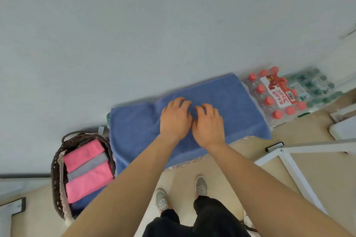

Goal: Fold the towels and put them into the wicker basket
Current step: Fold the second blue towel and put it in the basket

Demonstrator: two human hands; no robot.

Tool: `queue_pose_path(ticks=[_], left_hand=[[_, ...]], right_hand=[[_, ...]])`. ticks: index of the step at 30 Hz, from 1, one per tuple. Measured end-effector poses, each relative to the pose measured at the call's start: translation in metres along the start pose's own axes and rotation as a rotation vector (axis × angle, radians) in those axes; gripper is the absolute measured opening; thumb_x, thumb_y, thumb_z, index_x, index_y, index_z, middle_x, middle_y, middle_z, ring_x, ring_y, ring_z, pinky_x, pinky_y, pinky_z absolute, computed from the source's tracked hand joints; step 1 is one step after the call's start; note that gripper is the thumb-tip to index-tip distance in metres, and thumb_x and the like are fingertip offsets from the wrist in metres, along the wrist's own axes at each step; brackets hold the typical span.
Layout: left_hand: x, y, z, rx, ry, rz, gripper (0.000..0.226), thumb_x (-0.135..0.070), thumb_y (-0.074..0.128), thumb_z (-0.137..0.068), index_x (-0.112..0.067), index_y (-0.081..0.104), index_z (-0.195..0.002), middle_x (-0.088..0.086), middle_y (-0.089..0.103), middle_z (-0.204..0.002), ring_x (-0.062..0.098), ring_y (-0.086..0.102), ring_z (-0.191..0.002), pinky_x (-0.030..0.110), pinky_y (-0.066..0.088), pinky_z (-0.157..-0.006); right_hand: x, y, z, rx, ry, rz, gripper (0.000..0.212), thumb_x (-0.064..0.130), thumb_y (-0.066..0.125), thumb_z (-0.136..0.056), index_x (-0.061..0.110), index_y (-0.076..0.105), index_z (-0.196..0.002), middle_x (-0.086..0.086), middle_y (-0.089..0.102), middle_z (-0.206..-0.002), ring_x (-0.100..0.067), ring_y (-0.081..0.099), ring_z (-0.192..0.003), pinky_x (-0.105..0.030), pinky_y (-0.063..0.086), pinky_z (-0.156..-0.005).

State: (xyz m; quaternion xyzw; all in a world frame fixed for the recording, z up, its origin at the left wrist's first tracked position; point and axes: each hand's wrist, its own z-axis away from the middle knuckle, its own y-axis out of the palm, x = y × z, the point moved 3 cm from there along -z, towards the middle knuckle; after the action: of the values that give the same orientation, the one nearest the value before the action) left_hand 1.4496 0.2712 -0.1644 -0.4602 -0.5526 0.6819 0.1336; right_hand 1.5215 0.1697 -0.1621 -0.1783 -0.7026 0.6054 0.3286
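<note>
I press my left hand (pixel 174 119) and right hand (pixel 209 124) flat, fingers spread and holding nothing, on the blue towel (pixel 221 102) just right of the wicker basket (pixel 57 169), to smooth it for folding.

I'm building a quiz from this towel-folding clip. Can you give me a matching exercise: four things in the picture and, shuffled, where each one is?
Things:
1. blue towel
2. pink towels
3. pack of red-capped bottles
4. grey shoes

Places:
A. inside the wicker basket
B. on the floor, near the bottom of the picture
C. spread flat under both hands (left hand, right hand)
D. to the right of the blue towel, by the wall

Pairs: 1-C, 2-A, 3-D, 4-B
</note>
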Motion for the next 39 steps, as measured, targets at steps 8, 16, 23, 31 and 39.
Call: queue_pose_path(ticks=[8,16,23,31,39], left_hand=[[-0.056,0.083,-0.018,0.314,0.124,-0.260,0.062,-0.047,0.023,-0.104,-0.028,-0.002,-0.157,0.001,-0.006,-0.165,0.026,-0.009,-0.151,0.054,0.001,-0.121],[-0.048,0.071,-0.017,0.273,0.166,-0.211,0.064,-0.050,0.024,-0.103,-0.029,-0.003,-0.157,-0.002,-0.005,-0.165,0.023,-0.008,-0.152,0.051,0.002,-0.122],[0.054,0.003,0.019,0.121,-0.106,-0.204,0.063,-0.046,0.031,-0.102,-0.023,0.011,-0.158,0.001,0.005,-0.165,0.023,0.002,-0.152,0.048,0.007,-0.122],[0.168,-0.069,0.062,-0.098,-0.438,-0.181,0.044,-0.014,0.053,-0.090,-0.009,0.051,-0.134,0.014,0.047,-0.141,0.040,0.045,-0.121,0.052,0.047,-0.090],[0.199,-0.084,0.056,-0.146,-0.540,0.110,0.041,-0.027,0.056,-0.095,-0.012,0.050,-0.133,0.012,0.053,-0.130,0.035,0.052,-0.116,0.047,0.048,-0.090]], right_hand=[[-0.146,0.008,0.003,0.256,0.236,0.084,0.075,0.062,0.008,-0.095,0.023,0.001,-0.158,-0.010,-0.004,-0.165,-0.031,0.000,-0.152,-0.048,0.007,-0.122],[-0.137,0.007,0.012,0.247,0.365,0.099,0.072,0.054,0.022,-0.101,0.017,0.000,-0.158,-0.012,-0.003,-0.165,-0.031,-0.002,-0.152,-0.050,0.004,-0.122],[0.003,0.017,0.017,0.166,-0.005,0.000,0.066,0.044,0.037,-0.100,0.015,0.019,-0.156,-0.010,0.020,-0.163,-0.032,0.021,-0.148,-0.050,0.019,-0.119],[0.143,0.053,0.068,0.205,-0.368,-0.051,0.050,0.039,0.062,-0.085,0.018,0.054,-0.130,-0.007,0.055,-0.132,-0.028,0.053,-0.116,-0.043,0.046,-0.095],[0.196,0.066,0.093,0.151,-0.318,0.037,0.034,0.051,0.070,-0.076,0.020,0.058,-0.083,-0.001,0.058,-0.079,-0.022,0.059,-0.073,-0.037,0.044,-0.062]])
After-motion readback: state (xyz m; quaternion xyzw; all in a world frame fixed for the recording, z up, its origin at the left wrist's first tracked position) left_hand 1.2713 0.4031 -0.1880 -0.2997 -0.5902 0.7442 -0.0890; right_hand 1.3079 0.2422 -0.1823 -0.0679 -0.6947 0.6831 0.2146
